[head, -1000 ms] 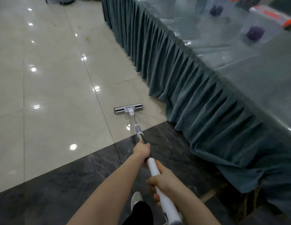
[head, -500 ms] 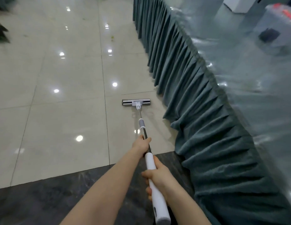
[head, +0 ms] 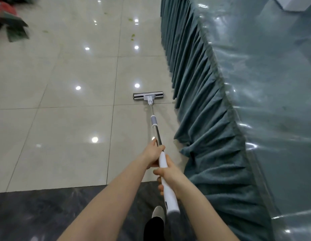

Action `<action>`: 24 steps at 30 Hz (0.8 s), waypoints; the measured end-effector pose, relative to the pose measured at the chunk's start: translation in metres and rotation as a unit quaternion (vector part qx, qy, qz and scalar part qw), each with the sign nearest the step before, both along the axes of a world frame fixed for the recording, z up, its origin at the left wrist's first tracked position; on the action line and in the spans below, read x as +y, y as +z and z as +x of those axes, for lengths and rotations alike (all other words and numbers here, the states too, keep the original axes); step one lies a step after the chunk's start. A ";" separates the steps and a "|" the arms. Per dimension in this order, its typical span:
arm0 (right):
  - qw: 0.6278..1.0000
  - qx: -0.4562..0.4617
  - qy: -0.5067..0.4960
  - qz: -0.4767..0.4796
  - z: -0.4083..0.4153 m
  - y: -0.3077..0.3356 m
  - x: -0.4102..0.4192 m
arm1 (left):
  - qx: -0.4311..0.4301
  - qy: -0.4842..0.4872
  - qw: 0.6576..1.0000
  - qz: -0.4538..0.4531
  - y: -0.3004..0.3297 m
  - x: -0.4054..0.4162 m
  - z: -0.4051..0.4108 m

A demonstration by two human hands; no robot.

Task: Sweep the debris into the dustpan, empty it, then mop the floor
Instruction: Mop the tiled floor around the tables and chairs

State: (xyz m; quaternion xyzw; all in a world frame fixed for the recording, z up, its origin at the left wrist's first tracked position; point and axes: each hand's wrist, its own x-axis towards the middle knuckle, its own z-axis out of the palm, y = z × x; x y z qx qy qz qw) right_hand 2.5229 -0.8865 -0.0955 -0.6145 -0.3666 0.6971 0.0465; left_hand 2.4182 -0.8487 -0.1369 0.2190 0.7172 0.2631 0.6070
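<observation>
Head view: one mop (head: 155,129), both hands on its handle, left hand (head: 154,154) farther down the shaft, right hand (head: 169,174) nearer on the white part; each grip clamped around the handle. Mop head (head: 148,96) lies flat on the pale floor tiles (head: 64,101), just left of the pleated skirt (head: 203,101) of the long surface (head: 273,84) on the right. Looks like the mopping step. Risks: head drifts right and snags or wets the skirt hem; a few green debris bits (head: 133,36) sit far ahead on the tile, so the mop would likely smear them rather than lift them. Counts: one mop, two hands, one shoe (head: 158,213) visible, one blurred red-green item (head: 10,23) far left, can't identify. No dustpan in view.
</observation>
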 end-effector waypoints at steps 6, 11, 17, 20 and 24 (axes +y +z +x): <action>0.999 -0.015 0.023 0.017 0.019 0.016 -0.076 | 0.023 -0.041 0.999 0.019 0.014 -0.076 0.018; 1.000 -0.010 0.016 0.016 0.035 0.036 -0.187 | 0.031 -0.083 0.995 0.040 0.028 -0.185 0.029; 1.000 -0.017 0.015 -0.010 0.060 0.057 -0.326 | 0.003 -0.092 0.996 0.017 0.023 -0.322 0.051; 0.999 -0.040 0.012 -0.010 0.073 0.058 -0.377 | 0.000 -0.086 0.996 0.011 0.027 -0.378 0.066; 0.998 -0.041 0.039 0.001 0.104 0.059 -0.443 | -0.012 -0.063 0.998 0.011 0.031 -0.448 0.095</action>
